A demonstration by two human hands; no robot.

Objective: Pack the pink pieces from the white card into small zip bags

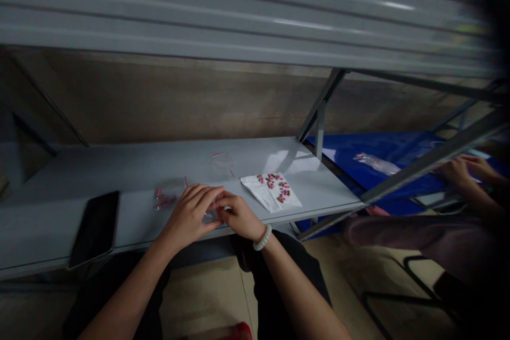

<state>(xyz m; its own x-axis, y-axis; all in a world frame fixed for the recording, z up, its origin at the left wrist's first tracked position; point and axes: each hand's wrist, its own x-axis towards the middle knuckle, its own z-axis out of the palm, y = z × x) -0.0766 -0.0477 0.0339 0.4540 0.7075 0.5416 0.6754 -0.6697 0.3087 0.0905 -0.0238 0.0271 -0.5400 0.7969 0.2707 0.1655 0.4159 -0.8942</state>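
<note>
My left hand (193, 211) and my right hand (240, 217) meet over the front part of the grey table (135, 156). Between them is a small clear zip bag (210, 216), partly hidden by the fingers. The left fingers curve over the bag from above, while the right thumb and forefinger pinch its side. Just left of my hands lies a clear bag (165, 199) with small pink-red pieces in it. Behind them rests a flat clear zip bag (223, 164) with a red stripe. To the right, several small pink and gold pieces (281, 186) lie on a white paper sheet (263, 194).
A black tablet (95, 228) lies at the table's left front edge. A corrugated metal panel (239, 16) spans overhead, with slanted metal braces (324, 101) on the right. Beyond, another person's hands (462, 167) are over a blue table (342, 151) holding a plastic bag (376, 163).
</note>
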